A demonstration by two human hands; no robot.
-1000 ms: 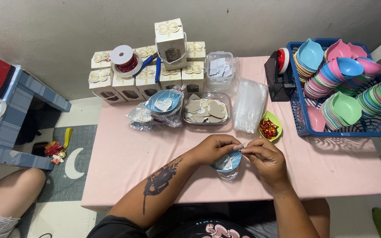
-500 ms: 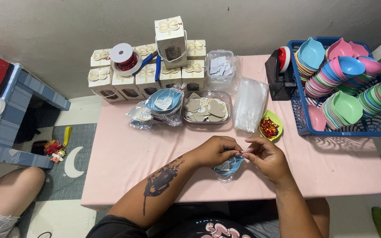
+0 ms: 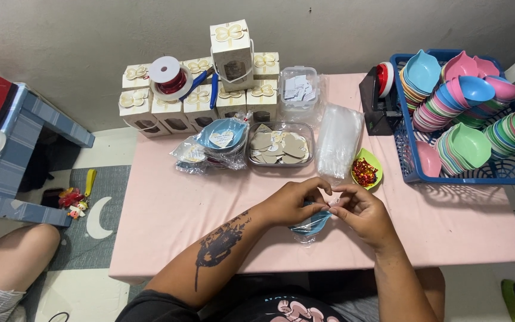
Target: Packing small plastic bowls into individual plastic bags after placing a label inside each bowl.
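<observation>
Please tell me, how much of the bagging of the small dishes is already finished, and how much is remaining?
Done: only a small pile of bagged dishes lies beside the clear tray of paper hearts. In hand: the left hand and right hand pinch the top of a bag around a blue dish. Left: many unbagged dishes fill the blue basket, and empty bags wait.
</observation>
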